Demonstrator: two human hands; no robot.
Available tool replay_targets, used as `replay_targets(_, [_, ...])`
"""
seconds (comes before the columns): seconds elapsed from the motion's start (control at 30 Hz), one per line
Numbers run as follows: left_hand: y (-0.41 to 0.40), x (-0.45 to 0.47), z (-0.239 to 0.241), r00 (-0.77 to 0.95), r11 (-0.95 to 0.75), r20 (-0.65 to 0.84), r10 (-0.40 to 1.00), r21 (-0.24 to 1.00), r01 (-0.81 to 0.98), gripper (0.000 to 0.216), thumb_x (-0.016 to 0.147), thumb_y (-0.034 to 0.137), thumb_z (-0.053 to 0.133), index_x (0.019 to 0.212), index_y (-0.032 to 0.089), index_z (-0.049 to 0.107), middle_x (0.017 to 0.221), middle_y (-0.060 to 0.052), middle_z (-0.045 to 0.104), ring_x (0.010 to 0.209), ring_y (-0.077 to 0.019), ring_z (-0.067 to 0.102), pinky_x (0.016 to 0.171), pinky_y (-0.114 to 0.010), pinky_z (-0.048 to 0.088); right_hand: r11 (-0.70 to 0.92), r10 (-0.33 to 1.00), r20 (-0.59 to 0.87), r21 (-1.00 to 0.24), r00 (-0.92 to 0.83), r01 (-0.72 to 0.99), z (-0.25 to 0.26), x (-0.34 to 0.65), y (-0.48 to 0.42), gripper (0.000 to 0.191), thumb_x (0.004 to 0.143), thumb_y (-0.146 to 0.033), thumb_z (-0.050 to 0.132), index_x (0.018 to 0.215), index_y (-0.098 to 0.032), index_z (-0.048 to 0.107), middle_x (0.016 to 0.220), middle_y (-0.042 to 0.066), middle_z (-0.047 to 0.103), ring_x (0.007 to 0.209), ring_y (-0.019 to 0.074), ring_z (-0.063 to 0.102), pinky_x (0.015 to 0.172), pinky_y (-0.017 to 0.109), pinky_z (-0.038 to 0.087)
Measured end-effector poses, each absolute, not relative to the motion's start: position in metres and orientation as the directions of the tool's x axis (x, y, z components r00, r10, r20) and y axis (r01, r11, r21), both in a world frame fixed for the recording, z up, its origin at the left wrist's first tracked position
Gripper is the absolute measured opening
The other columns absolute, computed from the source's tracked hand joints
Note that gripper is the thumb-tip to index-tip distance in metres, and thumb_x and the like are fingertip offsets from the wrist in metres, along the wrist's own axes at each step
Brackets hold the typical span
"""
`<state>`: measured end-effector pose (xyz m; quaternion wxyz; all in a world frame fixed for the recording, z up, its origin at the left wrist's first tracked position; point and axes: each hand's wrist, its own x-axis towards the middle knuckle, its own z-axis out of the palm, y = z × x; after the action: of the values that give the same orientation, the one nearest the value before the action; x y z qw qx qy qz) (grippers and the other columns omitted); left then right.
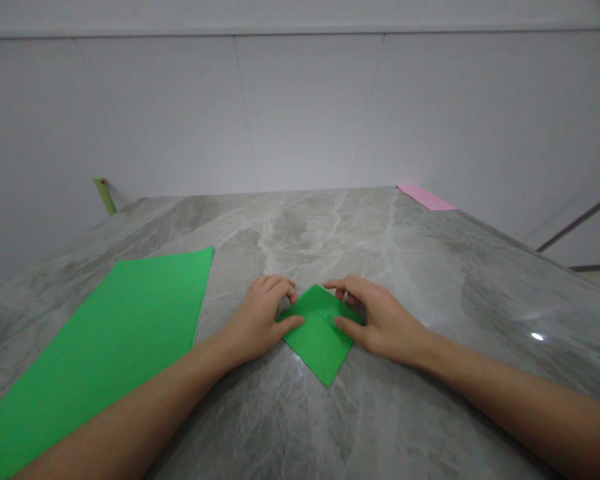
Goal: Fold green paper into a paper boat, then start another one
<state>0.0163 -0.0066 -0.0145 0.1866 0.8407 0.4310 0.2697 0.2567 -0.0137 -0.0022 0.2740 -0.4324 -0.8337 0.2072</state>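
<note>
A small folded green paper (319,340) lies on the grey marble table (330,227), one corner pointing toward me. My left hand (260,319) rests on its left edge, fingers curled under and the thumb pressed flat on the paper. At the right edge my right hand (375,317) pinches a folded flap between thumb and fingers. Both forearms reach in from the bottom of the view.
A stack of large green sheets (105,347) lies flat to the left, a blue edge showing beneath. A pink sheet (427,198) sits at the far right edge by the white wall. A green object (105,195) stands at the far left corner.
</note>
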Motion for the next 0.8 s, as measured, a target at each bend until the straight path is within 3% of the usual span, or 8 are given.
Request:
replay_targets(0.17, [-0.007, 0.017, -0.014, 0.547, -0.634, 0.339, 0.766, 0.541, 0.553, 0.022, 0.078, 0.008, 0.071, 0.080, 0.020, 0.052, 0.106, -0.004, 0.063, 0.106, -0.0237, 0.056, 0.096, -0.042, 0.042, 0.677, 0.726, 0.380, -0.543, -0.574, 0.497, -0.009, 0.254, -0.014, 0.017, 0.087, -0.017, 0.064, 0.101, -0.016, 0.073, 0.087, 0.007, 0.068, 0.084, 0.0204, 0.062, 0.076, 0.034, 0.049])
replay_targets(0.33, [-0.008, 0.017, -0.015, 0.577, -0.674, 0.369, 0.729, 0.536, 0.508, 0.020, 0.079, 0.005, 0.066, 0.080, 0.020, 0.054, 0.097, -0.003, 0.064, 0.097, -0.0215, 0.057, 0.089, -0.038, 0.045, 0.760, 0.641, 0.470, -0.497, -0.606, 0.419, -0.013, 0.256, -0.011, 0.024, 0.087, -0.006, 0.058, 0.099, -0.015, 0.077, 0.080, 0.007, 0.067, 0.074, 0.0168, 0.062, 0.065, 0.028, 0.048])
replay_targets(0.53, [-0.009, 0.017, -0.011, 0.391, -0.618, 0.479, 0.786, 0.638, 0.460, 0.016, 0.091, 0.019, 0.062, 0.107, 0.020, 0.063, 0.102, -0.004, 0.070, 0.096, -0.0192, 0.063, 0.087, -0.034, 0.048, 0.755, 0.653, 0.552, -0.527, -0.519, 0.389, -0.004, 0.258, -0.014, 0.018, 0.095, -0.016, 0.055, 0.096, -0.013, 0.073, 0.080, 0.006, 0.065, 0.071, 0.0147, 0.061, 0.063, 0.026, 0.047])
replay_targets(0.7, [-0.013, 0.019, -0.008, 0.412, -0.684, 0.548, 0.728, 0.622, 0.381, 0.014, 0.095, 0.018, 0.057, 0.090, 0.019, 0.070, 0.082, 0.000, 0.071, 0.077, -0.0142, 0.064, 0.073, -0.026, 0.049, 0.734, 0.669, 0.498, -0.561, -0.552, 0.383, -0.001, 0.257, -0.016, 0.025, 0.100, -0.019, 0.046, 0.082, -0.016, 0.063, 0.073, 0.002, 0.057, 0.067, 0.0138, 0.055, 0.061, 0.025, 0.044])
replay_targets(0.8, [-0.014, 0.021, -0.008, 0.413, -0.686, 0.550, 0.726, 0.619, 0.382, 0.014, 0.095, 0.018, 0.058, 0.088, 0.018, 0.071, 0.079, -0.002, 0.071, 0.075, -0.0148, 0.064, 0.072, -0.027, 0.049, 0.728, 0.670, 0.480, -0.575, -0.566, 0.374, -0.001, 0.256, -0.015, 0.028, 0.101, -0.019, 0.042, 0.078, -0.018, 0.057, 0.072, 0.001, 0.053, 0.066, 0.0136, 0.053, 0.060, 0.025, 0.042])
